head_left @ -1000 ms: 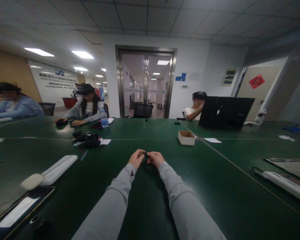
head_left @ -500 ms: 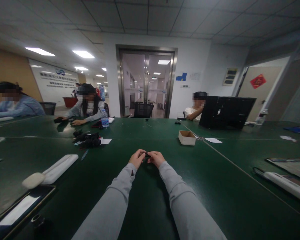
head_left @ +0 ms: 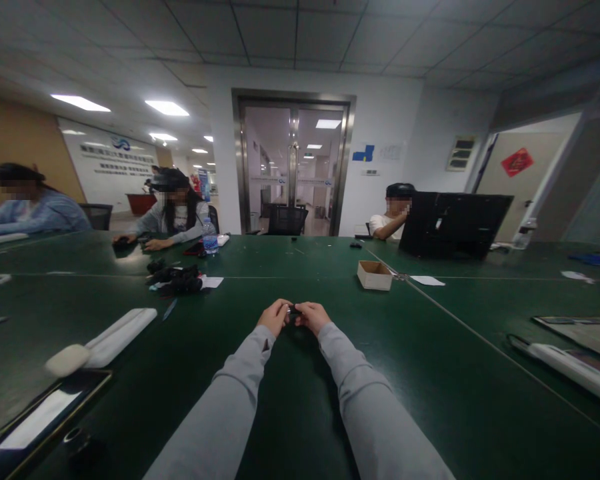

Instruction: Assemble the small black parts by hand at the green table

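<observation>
Over the green table [head_left: 300, 393] my two hands meet at a small black object [head_left: 294, 309] that shows a bright, metallic-looking spot on its left side. My left hand [head_left: 275, 315] pinches its left end between thumb and fingers. The fingers of my right hand [head_left: 313, 315] are closed on its right end. Most of the object is covered by my fingers, and it is too small to tell its kind.
An open cardboard box [head_left: 375, 275] stands ahead to the right, near a black monitor [head_left: 455, 225]. Black gear [head_left: 180, 279] and a water bottle [head_left: 210, 237] lie ahead left. A phone [head_left: 45, 410] and a white case [head_left: 123, 337] are at left. Several people sit around.
The small black object between my hands shows more clearly now, with a bright spot at its left side. My arms have hardly moved. A person across the table shifts a dark object slightly.
</observation>
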Tool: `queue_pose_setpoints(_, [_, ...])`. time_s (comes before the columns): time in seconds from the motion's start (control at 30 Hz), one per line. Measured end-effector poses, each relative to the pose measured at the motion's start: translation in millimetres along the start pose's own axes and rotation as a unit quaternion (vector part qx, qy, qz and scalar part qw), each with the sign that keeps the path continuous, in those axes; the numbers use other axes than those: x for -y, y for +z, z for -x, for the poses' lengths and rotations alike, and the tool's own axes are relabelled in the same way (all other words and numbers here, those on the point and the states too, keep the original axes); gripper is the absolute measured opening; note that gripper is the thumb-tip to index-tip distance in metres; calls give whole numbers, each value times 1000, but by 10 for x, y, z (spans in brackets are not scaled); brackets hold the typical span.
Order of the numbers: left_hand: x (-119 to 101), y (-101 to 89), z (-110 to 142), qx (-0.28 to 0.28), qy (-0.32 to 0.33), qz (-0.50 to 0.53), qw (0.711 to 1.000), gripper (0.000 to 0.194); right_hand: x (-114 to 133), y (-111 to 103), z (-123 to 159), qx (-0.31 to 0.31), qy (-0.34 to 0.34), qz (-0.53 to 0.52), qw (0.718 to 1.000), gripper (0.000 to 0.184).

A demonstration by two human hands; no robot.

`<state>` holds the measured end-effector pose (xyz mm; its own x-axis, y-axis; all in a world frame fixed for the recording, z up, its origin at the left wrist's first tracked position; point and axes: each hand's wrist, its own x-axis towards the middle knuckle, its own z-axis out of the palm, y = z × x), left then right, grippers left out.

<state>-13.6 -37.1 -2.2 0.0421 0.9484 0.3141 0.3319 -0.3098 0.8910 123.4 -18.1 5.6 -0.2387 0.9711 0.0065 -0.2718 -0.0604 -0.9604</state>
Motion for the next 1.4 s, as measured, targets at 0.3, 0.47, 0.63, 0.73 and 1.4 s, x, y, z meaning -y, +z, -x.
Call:
queue_pose_setpoints(0.3, [4, 1, 1, -6, 2, 17, 1000, 23, 20, 3, 19, 0, 4, -1, 1000, 11])
queue_pose_setpoints(0.47, [12, 4, 2, -7, 1, 24, 1000, 24, 28, 5, 22, -1, 3, -7, 1000, 10])
queue_pose_setpoints(0.63, [-2, 6, 11, -10, 9, 36, 999, 24, 35, 14, 27, -12, 9, -3, 1000, 11])
queue_pose_setpoints(0.73, [-7, 1, 13, -6, 11, 28, 1000, 24, 47, 20, 35, -10, 10, -1, 1000, 11])
queue_pose_setpoints(1.4, [44, 7, -7, -25, 21, 11, 999, 22, 28, 24, 21, -20, 15, -5, 1000, 10])
